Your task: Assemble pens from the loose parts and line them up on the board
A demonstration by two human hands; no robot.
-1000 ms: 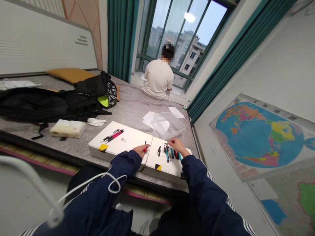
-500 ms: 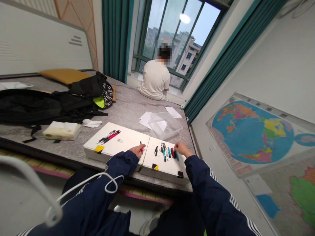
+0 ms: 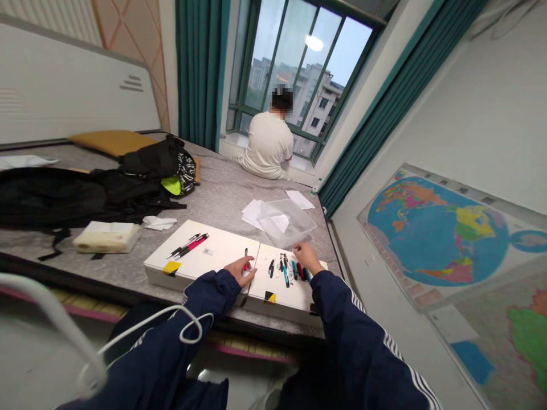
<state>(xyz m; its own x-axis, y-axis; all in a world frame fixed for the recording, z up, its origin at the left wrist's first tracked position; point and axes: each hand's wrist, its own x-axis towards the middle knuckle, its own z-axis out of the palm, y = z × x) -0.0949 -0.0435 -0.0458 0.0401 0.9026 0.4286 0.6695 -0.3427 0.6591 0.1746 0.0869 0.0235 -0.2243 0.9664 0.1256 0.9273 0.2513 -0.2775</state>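
**Q:** Hands?
**A:** Apart, left hand open with fingers spread at the seam between two white boards, right hand bunched above a row of pens. No firm grip visible on either side; contact with the pens impossible to confirm.

**Q:** Position of the pens?
**A:** On the right white board, lower centre of the frame, in a loose row of black, teal and red barrels. Slim black pen just beside the left hand. Small group of pens well apart, on the left white board.

**Q:** Surroundings?
**A:** Clear plastic box and loose paper sheets just beyond the boards, on a grey mattress. Black backpack and tissue pack at left. Seated person at the window, upper centre, back to the camera. World map on the right wall.

**Q:** Obstructions?
**A:** Navy sleeves across the bottom, hiding the boards' near edge. White cord over the left sleeve. Pen count unreadable, too small and partly behind the right hand.
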